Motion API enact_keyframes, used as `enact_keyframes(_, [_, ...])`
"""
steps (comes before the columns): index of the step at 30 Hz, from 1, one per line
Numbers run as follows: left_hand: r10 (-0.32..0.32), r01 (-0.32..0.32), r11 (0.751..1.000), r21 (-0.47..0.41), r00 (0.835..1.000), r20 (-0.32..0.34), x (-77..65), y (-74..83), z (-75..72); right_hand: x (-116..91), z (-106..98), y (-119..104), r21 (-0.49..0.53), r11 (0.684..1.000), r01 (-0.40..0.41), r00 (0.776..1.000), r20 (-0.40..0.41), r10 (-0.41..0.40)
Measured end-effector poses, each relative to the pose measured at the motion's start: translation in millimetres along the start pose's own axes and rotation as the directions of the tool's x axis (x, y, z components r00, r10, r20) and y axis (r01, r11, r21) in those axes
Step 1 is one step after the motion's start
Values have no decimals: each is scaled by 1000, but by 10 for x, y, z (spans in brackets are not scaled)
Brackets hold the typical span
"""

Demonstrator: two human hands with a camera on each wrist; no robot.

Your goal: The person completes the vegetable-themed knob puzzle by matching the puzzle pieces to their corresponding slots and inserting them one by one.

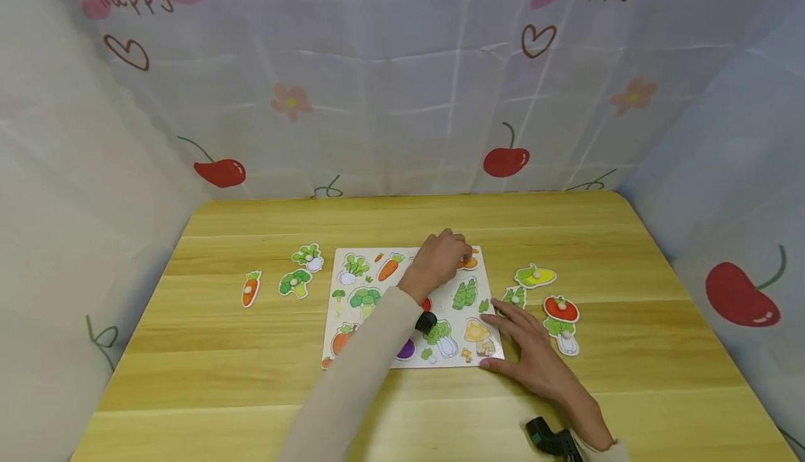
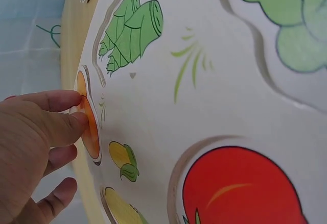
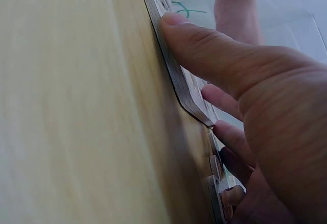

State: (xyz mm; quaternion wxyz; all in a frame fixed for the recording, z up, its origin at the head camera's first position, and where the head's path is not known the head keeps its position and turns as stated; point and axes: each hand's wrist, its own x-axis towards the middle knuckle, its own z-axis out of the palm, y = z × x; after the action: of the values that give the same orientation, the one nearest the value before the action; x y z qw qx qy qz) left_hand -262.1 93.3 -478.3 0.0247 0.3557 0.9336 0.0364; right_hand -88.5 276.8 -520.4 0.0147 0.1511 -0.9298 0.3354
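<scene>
A white wooden vegetable puzzle board [image 1: 334, 273] lies on the table, printed with carrots, broccoli, mushrooms and other vegetables. My left hand [image 1: 440, 261] reaches across to its far right corner. In the left wrist view, thumb and forefinger of the left hand [image 2: 38, 137] pinch an orange puzzle piece [image 2: 92, 129] at its slot; whether it lies fully flat is hard to tell. My right hand [image 1: 531, 354] rests at the board's near right corner with fingers spread. Up close, the right thumb [image 3: 204, 43] touches the board's edge [image 3: 176, 78].
Left of the board lie a carrot piece [image 1: 251, 289], a broccoli piece [image 1: 295, 283] and a turnip piece [image 1: 309, 257]. To the right are corn [image 1: 535, 277], tomato [image 1: 561, 308], cabbage [image 1: 564, 336] and green bamboo-shoot [image 1: 515, 298] pieces. A printed curtain [image 1: 390, 98] hangs behind the table.
</scene>
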Motion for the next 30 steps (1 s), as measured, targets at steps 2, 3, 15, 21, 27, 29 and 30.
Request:
enact_keyframes(2, [-4,4,1000,-2,1000,4,7,4,6,0,-8,4,-4,1000,-1,1000,-2,1])
enact_keyframes(3, [-6,6,1000,0,1000,5,10,6,9,0,-11,6,-4,1000,0,1000,-3,0])
enact_keyframes(15, [-25,25,998,-53,1000,-2,-6,-24,65,4,7,-5,-5,1000,16,1000,-20,-16])
enact_keyframes(21, [-33,32,996,-83,999,-6,-27,-34,70,11,13,-15,-13,1000,10,1000,-21,-10])
enact_keyframes(27, [-36,36,996,-76,999,-9,-32,-22,66,5,10,-12,-9,1000,-3,1000,-1,3])
enact_keyframes(29, [-32,31,997,-74,999,-12,-33,-23,68,2,8,-14,-9,1000,-7,1000,1,7])
enact_keyframes(30, [-30,29,997,-75,999,-12,-35,-25,65,2,7,-12,-10,1000,-9,1000,1,9])
